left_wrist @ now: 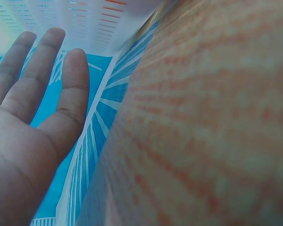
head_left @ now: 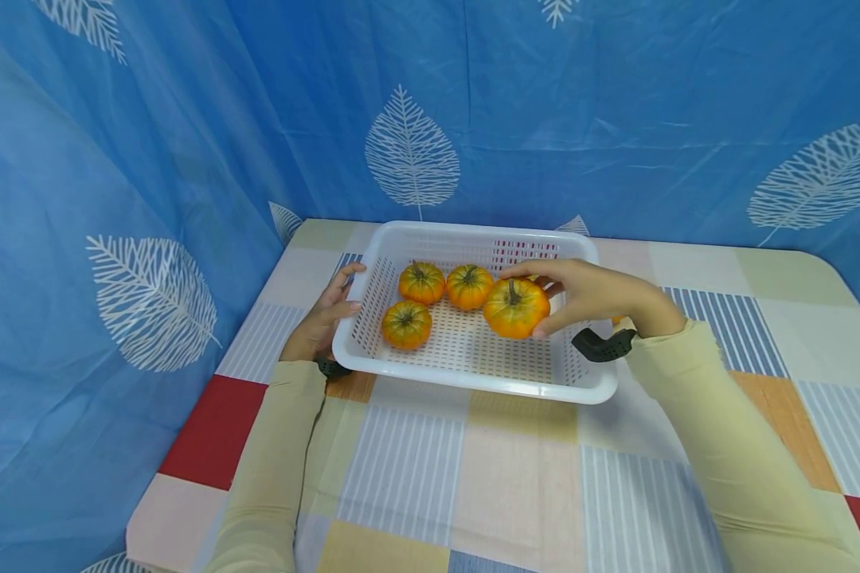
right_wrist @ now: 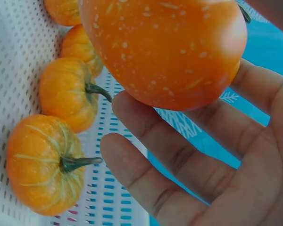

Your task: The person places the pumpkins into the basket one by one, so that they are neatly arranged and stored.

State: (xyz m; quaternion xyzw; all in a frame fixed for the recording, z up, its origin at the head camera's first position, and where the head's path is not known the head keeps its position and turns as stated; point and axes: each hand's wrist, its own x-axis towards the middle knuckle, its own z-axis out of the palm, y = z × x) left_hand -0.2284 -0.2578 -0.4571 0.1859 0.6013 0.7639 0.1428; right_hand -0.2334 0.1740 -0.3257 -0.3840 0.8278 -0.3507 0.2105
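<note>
A white perforated plastic basket [head_left: 466, 380] holds several small orange pumpkins, among them one pumpkin [head_left: 406, 325] at the front left and two [head_left: 421, 282] [head_left: 469, 286] behind it. My right hand [head_left: 580, 294] grips another pumpkin [head_left: 516, 307] between thumb and fingers, over the basket's right half. In the right wrist view this pumpkin [right_wrist: 165, 52] looks lifted clear of the other pumpkins [right_wrist: 45, 165], which have green stems. My left hand [head_left: 322, 318] is at the basket's left side, its fingertips touching the rim. Its fingers [left_wrist: 75, 84] look straight in the left wrist view.
A checked cloth [head_left: 516, 485] covers the table. Blue curtains [head_left: 580, 143] with white leaf prints hang behind and at the left. A bit of something orange [head_left: 619, 320] shows just right of the basket, mostly hidden by my right wrist.
</note>
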